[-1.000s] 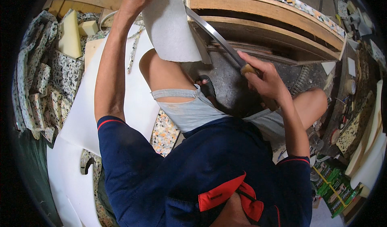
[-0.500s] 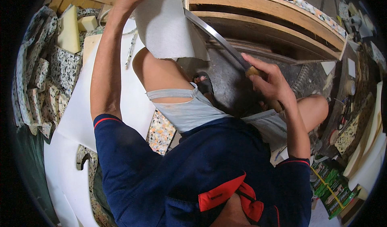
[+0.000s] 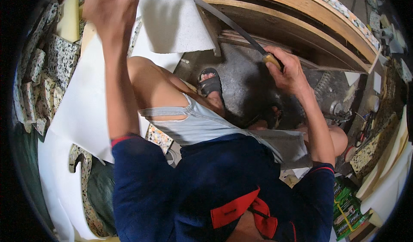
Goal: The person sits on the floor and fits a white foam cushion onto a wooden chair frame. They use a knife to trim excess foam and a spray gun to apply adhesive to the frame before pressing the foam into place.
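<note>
Long knife beside a hanging grey sheet

The knife slants across the upper middle of the frame, its handle clamped in the fingers of the right hand. Its far end reaches the sheet's right edge; whether they touch, I cannot tell. The left hand, upper left, is blurred and partly cut off, so I cannot tell whether its fingers are apart or together.

A slip of the blade could gouge the sheet or, if the left hand strays across, cut it. The sheet's lower edge hangs near the bare left leg, so a downward slip might reach skin. A loose sheet could also fold and snag the tip.

The wooden framework, upper right, crowds the blade and probably limits its swing. Speckled foam pieces crowd the left edge; a white sheet spreads beside them. A sandalled foot occupies the floor at centre.
</note>
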Action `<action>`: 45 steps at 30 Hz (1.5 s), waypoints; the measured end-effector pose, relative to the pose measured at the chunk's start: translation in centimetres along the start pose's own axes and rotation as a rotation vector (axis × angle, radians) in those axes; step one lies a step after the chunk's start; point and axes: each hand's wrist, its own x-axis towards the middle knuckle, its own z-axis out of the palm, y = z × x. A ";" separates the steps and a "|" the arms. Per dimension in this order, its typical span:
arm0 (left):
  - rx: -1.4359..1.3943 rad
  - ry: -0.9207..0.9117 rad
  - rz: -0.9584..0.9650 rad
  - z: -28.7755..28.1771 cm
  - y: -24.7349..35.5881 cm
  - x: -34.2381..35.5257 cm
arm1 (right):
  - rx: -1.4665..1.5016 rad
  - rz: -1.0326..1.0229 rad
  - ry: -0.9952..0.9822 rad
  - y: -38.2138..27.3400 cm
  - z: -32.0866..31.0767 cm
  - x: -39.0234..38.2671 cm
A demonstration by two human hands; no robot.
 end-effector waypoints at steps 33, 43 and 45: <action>-0.499 0.190 -0.888 0.1 9.2 -15.0 | -0.001 0.055 0.222 6.0 11.4 2.8; -0.582 0.159 -0.798 0.3 11.0 -16.0 | 0.006 0.002 0.258 6.6 13.4 3.7; -0.594 0.162 -0.756 0.5 11.0 -16.2 | 0.009 0.007 0.261 6.4 13.4 3.9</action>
